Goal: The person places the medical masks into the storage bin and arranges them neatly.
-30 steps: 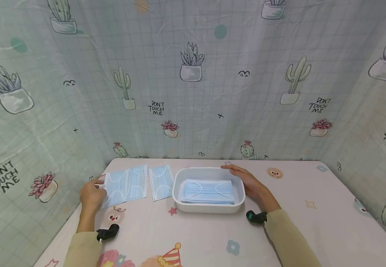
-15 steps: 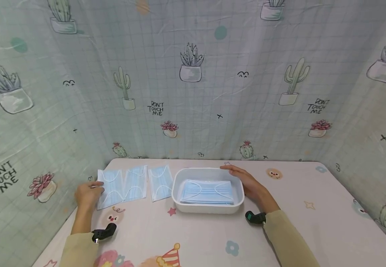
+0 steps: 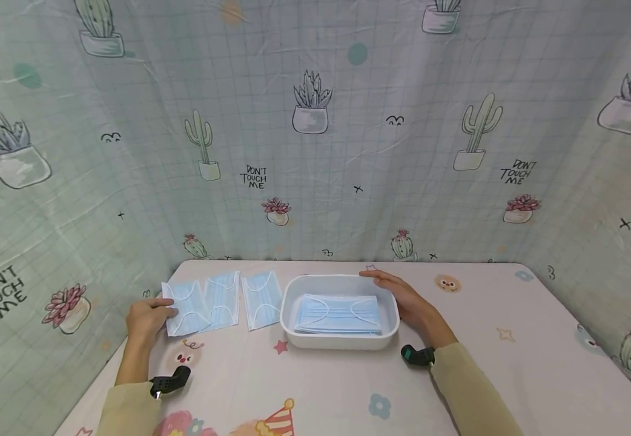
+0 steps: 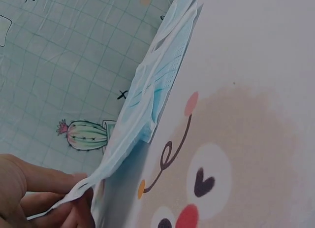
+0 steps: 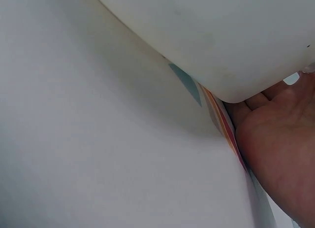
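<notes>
At the left of the table my left hand pinches the outer edge of the leftmost blue face mask between thumb and fingers. In the left wrist view that mask slopes up from the table to the fingers. Its right side overlaps a second mask, and a third mask lies apart, beside the white box. Inside the box is a stack of folded masks. My right hand rests against the box's right back corner, fingers extended along the rim; the right wrist view shows its palm beside the box wall.
A pale tablecloth with printed cartoon figures covers the table. Patterned curtains hang close behind the table and at both sides, the left one near my left hand. A black wrist camera sits on each forearm.
My left hand has drawn the leftmost mask left, then brought it slightly back right with its held edge raised. The right hand and the box stay in place.
</notes>
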`<state>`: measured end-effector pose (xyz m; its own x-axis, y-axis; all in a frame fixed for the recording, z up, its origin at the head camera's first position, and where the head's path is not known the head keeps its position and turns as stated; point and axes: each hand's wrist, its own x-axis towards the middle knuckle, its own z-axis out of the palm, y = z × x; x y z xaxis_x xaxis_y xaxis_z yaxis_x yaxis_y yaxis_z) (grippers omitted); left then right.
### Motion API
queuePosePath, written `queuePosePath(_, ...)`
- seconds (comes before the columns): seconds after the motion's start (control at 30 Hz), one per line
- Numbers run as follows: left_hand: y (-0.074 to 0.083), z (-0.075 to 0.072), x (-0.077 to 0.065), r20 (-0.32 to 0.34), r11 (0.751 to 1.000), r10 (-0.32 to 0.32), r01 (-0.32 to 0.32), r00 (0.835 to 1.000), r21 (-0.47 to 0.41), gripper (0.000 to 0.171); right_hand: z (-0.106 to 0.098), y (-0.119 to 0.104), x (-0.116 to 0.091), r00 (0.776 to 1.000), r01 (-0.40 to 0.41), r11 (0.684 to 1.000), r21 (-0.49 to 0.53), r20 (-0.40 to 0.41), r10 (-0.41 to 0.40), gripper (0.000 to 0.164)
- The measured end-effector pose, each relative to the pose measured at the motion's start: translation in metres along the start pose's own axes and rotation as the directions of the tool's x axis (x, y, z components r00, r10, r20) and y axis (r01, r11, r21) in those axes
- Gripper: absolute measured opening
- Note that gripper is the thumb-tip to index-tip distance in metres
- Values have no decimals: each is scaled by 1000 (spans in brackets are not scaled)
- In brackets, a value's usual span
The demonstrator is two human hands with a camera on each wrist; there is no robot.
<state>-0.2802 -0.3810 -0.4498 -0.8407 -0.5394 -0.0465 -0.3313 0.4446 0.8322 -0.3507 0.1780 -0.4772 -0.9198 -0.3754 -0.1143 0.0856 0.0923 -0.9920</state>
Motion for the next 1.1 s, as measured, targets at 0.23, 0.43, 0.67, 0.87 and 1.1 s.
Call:
queuePosePath(0.23, -2, 0, 1, 5, 1000, 17, -17, 1000, -6, 41, 1, 1, 0, 1000, 1, 1000, -4, 6, -1, 42)
queuePosePath(0.43, -5, 2, 1, 25, 1000, 4, -4, 1000, -13, 46, 1, 2, 0, 1000, 14, 1000, -6, 18, -14, 43)
queuePosePath(0.67, -5, 2, 5, 57, 1000, 2, 0, 998, -31, 45, 1, 0, 0, 1000, 14, 1000, 1, 19, -14, 43)
queuePosePath(0.87, -5, 3, 5, 61, 999, -7, 9, 998, -38, 46, 0, 0, 0, 1000, 13, 1000, -12, 20, -13, 43)
queuePosePath(1.1, -3, 3, 5, 103, 998, -15, 22, 995, -61, 50, 0, -1, -1, 1000, 1, 1000, -11, 9, -1, 42)
